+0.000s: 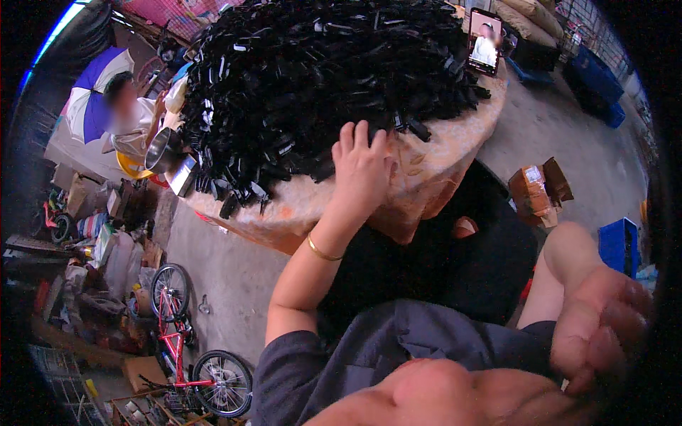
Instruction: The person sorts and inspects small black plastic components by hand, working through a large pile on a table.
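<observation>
A big heap of small black plastic pieces (312,78) covers a round table with an orange patterned cloth (426,170). My left hand (361,162) rests at the near edge of the heap with its fingers spread on the black pieces; a gold bangle (323,252) circles the wrist. My right hand (600,319) is raised close to the camera at the lower right. It is blurred and its fingers are curled, and I cannot make out anything inside it. My dark sleeve and lap fill the lower middle.
A phone (485,41) stands propped at the table's far right. A metal bowl (160,150) sits at the left edge, beside a seated person under a purple-white umbrella (89,99). A red bicycle (181,334), a cardboard box (538,192) and a blue crate (616,243) stand on the concrete floor.
</observation>
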The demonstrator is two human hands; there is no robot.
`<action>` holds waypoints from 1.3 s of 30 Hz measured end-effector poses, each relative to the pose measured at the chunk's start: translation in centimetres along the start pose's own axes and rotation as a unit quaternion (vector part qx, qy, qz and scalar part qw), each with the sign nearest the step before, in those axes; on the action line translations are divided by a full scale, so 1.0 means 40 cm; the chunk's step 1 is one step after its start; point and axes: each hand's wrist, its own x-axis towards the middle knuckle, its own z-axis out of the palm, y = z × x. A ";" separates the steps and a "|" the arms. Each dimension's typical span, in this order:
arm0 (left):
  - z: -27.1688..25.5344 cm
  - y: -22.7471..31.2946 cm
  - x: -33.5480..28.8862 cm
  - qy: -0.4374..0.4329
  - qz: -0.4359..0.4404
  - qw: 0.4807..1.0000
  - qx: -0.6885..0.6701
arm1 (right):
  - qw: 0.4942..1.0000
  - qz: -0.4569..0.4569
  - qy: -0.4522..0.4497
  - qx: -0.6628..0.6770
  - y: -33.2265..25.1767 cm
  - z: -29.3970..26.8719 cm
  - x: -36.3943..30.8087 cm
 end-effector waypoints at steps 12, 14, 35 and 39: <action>0.018 -0.017 -0.004 -0.050 0.015 0.999 -0.005 | 0.996 0.007 0.013 0.087 0.323 0.684 0.351; 0.009 -0.019 -0.009 -0.069 -0.007 0.997 -0.023 | 0.997 0.011 -0.001 0.070 0.352 0.767 0.380; 0.008 -0.040 -0.014 0.044 -0.220 0.838 -0.497 | 0.976 0.176 -0.081 0.095 0.419 0.707 0.331; 0.003 -0.042 -0.010 0.005 -0.262 0.774 -0.576 | 0.700 0.430 -0.118 0.558 0.322 0.589 0.251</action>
